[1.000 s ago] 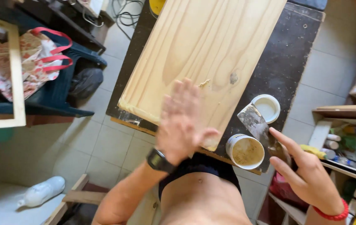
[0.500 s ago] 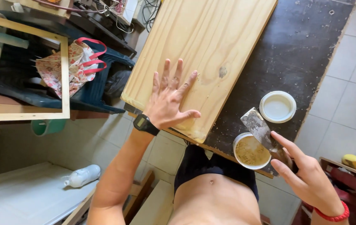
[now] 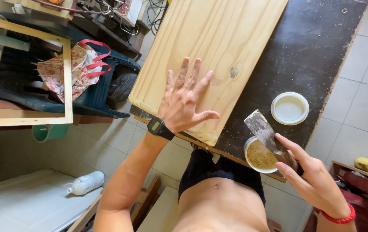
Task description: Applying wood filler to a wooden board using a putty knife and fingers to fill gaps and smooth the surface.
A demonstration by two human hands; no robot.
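**Palm settles on the board, knife over the tub**

The left hand (image 3: 187,99) has slid up the pine board (image 3: 218,47) since a moment ago and now lies flat, fingers spread wide, at centre frame. The right hand (image 3: 311,178), lower right, grips a putty knife (image 3: 264,131), its blade over the open tub of filler (image 3: 260,155). The white lid (image 3: 289,108) sits nearby on the dark table (image 3: 317,51). The knife's handle is hidden in the palm; the board's far end is cut off.

Bright, even daylight; soft shadows under the left hand (image 3: 184,103) on the wooden board (image 3: 218,47), picture sharp, wide-angle stretch at edges
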